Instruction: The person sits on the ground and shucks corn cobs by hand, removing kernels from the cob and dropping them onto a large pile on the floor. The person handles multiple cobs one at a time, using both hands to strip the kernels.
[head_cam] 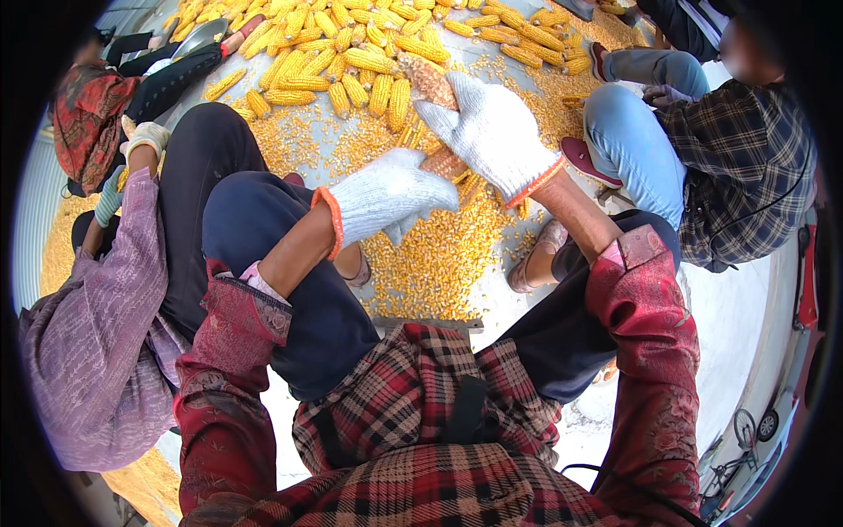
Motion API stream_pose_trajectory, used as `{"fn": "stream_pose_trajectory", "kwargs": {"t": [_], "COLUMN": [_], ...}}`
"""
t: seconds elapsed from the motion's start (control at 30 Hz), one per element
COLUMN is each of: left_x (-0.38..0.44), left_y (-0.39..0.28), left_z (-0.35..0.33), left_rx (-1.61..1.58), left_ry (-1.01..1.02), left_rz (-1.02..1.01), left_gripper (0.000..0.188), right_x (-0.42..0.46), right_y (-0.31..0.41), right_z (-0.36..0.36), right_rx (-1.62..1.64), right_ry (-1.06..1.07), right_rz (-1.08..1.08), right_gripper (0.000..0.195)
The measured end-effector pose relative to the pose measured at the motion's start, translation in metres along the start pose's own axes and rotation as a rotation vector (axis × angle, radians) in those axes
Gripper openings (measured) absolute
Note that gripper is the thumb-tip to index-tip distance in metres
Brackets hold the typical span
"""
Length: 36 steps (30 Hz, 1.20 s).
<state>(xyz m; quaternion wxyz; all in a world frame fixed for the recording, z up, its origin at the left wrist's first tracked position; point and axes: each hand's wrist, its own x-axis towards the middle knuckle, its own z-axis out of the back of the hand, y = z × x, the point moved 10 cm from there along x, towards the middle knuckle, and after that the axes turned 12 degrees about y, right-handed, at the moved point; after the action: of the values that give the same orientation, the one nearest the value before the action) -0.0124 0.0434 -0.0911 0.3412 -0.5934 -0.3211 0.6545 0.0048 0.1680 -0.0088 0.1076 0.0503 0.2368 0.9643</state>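
Note:
White knitted gloves with orange cuffs cover both of my hands. My left hand [388, 191] is closed around a stripped corn cob [444, 163], whose reddish-brown end shows above the thumb. Higher and to the right, my right hand [490, 132] grips another mostly bare cob [428, 82] that points up and to the left. Under and between my hands stand yellow cobs or metal-like strips, too hidden to tell which. Loose yellow corn kernels [435, 270] lie heaped between my feet, and a pile of whole corn cobs [369, 59] spreads beyond my hands.
A person in a purple patterned top [99, 316] sits close on my left. To my right sits a person in a plaid shirt [737, 171], with jeans and a maroon shoe [589, 159]. Another person in red is at the upper left, near a metal basin [201, 36].

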Motion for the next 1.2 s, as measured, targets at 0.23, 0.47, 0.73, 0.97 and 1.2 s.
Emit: {"fn": "stream_pose_trajectory", "kwargs": {"t": [0.23,0.47,0.73,0.97,1.2], "left_x": [-0.009,-0.019,-0.043,-0.041,-0.037], "left_y": [-0.005,-0.034,-0.071,-0.070,-0.079], "left_z": [0.006,0.025,0.017,0.017,0.015], "left_rx": [0.007,0.553,1.122,1.125,1.133], "left_ry": [-0.061,-0.379,-0.703,-0.735,-0.718], "left_rz": [-0.014,-0.113,-0.201,-0.158,-0.110], "left_gripper": [0.039,0.035,0.024,0.022,0.026], "right_x": [0.012,0.010,0.007,0.003,-0.001], "right_y": [-0.075,-0.071,-0.073,-0.069,-0.093], "right_z": [0.019,0.026,0.038,0.050,0.031], "right_rx": [1.032,0.940,1.090,0.803,1.009], "right_ry": [0.051,0.028,0.003,-0.070,-0.076], "right_rz": [-0.174,-0.084,-0.060,-0.067,-0.216], "right_gripper": [0.045,0.042,0.037,0.047,0.040]}}
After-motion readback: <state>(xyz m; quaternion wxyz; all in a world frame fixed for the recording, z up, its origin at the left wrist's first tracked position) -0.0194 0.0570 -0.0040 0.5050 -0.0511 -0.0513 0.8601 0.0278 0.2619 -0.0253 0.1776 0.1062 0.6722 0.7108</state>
